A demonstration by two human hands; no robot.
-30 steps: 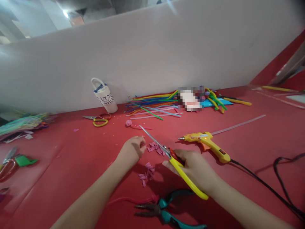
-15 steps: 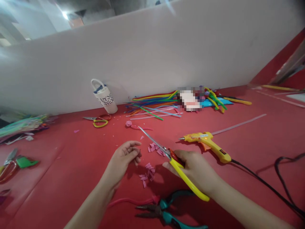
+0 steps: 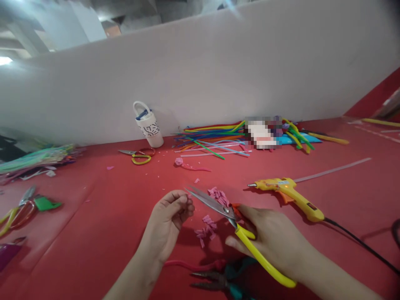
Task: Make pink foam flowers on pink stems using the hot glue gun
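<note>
My right hand [image 3: 271, 241] grips yellow-handled scissors [image 3: 250, 241]; their metal blades point up and left, with the tips close to my left fingertips. My left hand [image 3: 168, 221] is raised a little over the red table, fingers curled and pinched together on something too small to make out. Between the hands lie two small heaps of pink cut pieces [image 3: 206, 229], the farther heap [image 3: 218, 195] just behind the blades. A pink pipe cleaner [image 3: 190, 265] runs along the table under my left wrist.
Teal-handled pliers [image 3: 225, 281] lie at the near edge. A yellow glue gun [image 3: 290, 196] with a black cord rests to the right. Farther back are coloured pipe cleaners [image 3: 215, 139], a white cup [image 3: 150, 125], a second pair of scissors [image 3: 137, 156] and a white partition [image 3: 200, 75].
The scissor blades swung left and lower, toward my left fingertips. My left hand drew back from the pink pieces and curled its fingers. The view shifted, so everything sits a little further right.
</note>
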